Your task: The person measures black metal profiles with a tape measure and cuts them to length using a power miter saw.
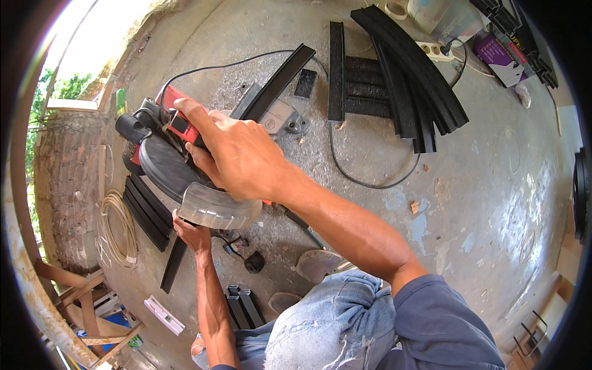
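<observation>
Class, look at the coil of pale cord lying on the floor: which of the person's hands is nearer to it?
Left. The left hand is just right of the coil of pale cord; the right hand is farther away, up on the saw handle.

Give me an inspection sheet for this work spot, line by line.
Surface: bare concrete floor, stained and dusty.
Job's things: red and black chop saw with clear blade guard; long black bar lying across its base.
Clutter: stack of black bars, more black bars, short black offcuts.
Hands: right hand grips the saw handle; left hand under the guard on the bar.
Cables: black cord loops to a white power strip; coil of pale cord.
Surroundings: brick wall, wooden frames.
</observation>
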The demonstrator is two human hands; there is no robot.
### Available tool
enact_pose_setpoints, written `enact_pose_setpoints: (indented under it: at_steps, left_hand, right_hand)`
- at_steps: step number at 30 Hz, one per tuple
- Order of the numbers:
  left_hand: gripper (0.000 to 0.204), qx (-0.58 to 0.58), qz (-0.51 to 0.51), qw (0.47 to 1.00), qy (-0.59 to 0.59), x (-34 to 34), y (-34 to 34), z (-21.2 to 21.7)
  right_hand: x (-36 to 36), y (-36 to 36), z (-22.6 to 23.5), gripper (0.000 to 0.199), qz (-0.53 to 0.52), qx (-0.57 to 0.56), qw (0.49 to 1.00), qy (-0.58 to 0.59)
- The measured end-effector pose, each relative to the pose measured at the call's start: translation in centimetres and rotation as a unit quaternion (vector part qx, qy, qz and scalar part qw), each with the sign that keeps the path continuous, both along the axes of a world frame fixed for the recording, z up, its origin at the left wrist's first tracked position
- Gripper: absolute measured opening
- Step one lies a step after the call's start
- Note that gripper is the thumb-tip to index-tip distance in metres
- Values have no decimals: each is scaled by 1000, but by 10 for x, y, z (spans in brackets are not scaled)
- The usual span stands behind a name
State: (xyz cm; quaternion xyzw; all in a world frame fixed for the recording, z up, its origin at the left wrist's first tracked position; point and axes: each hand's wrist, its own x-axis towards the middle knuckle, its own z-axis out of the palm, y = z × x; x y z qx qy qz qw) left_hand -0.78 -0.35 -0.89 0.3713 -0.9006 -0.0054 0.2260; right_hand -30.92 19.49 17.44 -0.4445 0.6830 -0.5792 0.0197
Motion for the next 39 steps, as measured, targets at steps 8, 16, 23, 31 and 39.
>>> enact_pose_setpoints:
  at_steps: [8,16,23,31,39]
  left_hand:
    - [64,60,-70,996,-7,-59,10,17]
    - [73,76,-13,996,-45,-104,21,27]
    - [50,25,-48,996,-68,-94,31,23]
    - [36,30,-47,995,-88,-90,30,11]
    - [38,55,-47,987,-144,-92,32,20]
  right_hand:
    - [-1,4,3,63,36,45,998,-14]
    - [-11,-1,15,57,74,52,993,-77]
    - [-10,-13,17,47,60,90,985,-134]
    - [-13,-10,23,38,129,56,957,-255]
    - [-19,-23,30,41,159,33,919,-359]
